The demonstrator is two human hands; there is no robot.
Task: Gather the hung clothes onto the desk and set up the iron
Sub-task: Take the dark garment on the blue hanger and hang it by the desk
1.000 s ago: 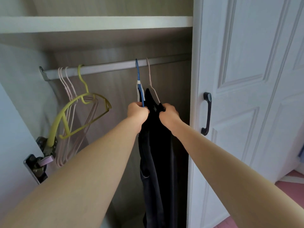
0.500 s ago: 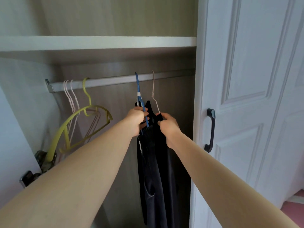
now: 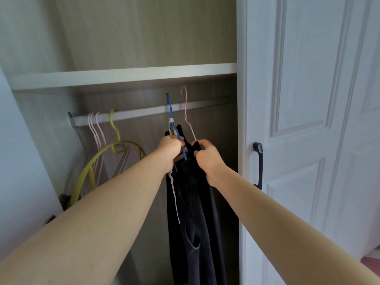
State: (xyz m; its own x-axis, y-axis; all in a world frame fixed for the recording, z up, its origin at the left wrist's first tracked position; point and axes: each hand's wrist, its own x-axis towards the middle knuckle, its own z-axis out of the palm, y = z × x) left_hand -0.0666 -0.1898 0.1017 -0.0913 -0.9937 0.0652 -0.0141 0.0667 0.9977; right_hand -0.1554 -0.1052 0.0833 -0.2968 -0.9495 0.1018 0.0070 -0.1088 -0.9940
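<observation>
Both our hands clench below the pale metal wardrobe rail [image 3: 139,114]: left hand [image 3: 171,149] on a blue wire hanger [image 3: 170,112], right hand [image 3: 206,156] on a thin pink hanger [image 3: 186,112], black cloth trousers [image 3: 193,223] hanging beneath. White shelf [image 3: 123,76] overhead, white panelled door [image 3: 308,99] rightward.

Two bare arms fill the lower part of the view. The left forearm [image 3: 98,212] and the right forearm [image 3: 277,219] are both uncovered from the wrist to the frame edge, smooth and tapering toward narrow wrists. The left hand [image 3: 171,150] and right hand [image 3: 205,159] are bare too, with rounded knuckles and slim fingers [image 3: 202,143].
</observation>
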